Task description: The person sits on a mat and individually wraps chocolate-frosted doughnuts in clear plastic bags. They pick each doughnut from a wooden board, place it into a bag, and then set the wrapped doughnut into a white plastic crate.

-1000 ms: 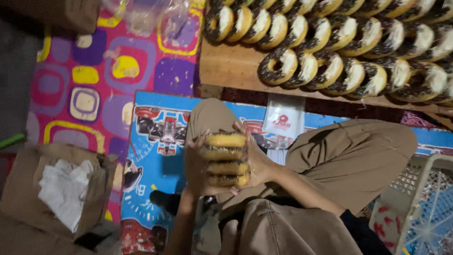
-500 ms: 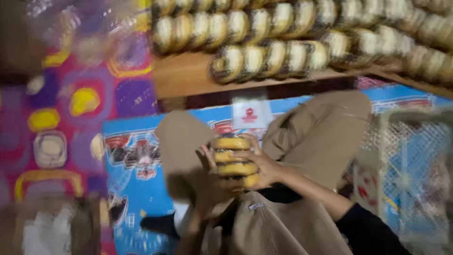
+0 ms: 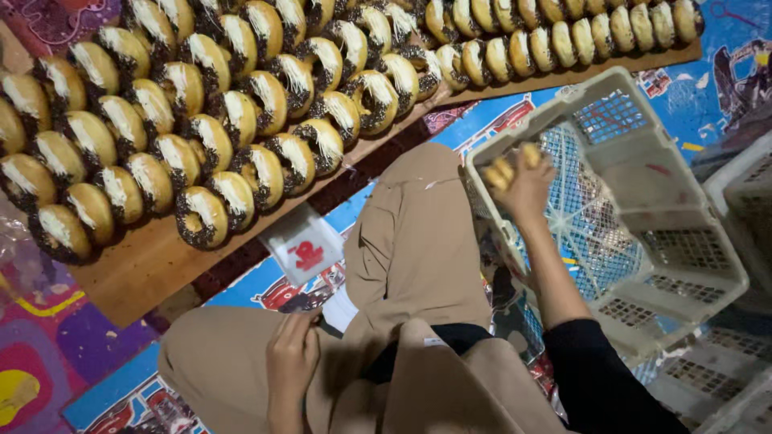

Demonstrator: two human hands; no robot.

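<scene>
Reaching into a white plastic crate, the right hand grips stacked plain doughnuts while the left hand rests curled on a knee, rows of glazed doughnuts on the wooden board unpacked.

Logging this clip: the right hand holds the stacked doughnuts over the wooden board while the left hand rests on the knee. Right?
Not quite. In the head view the right hand holds the stacked doughnuts over the white plastic basket, not the wooden board. The left hand does rest on the knee.
</scene>
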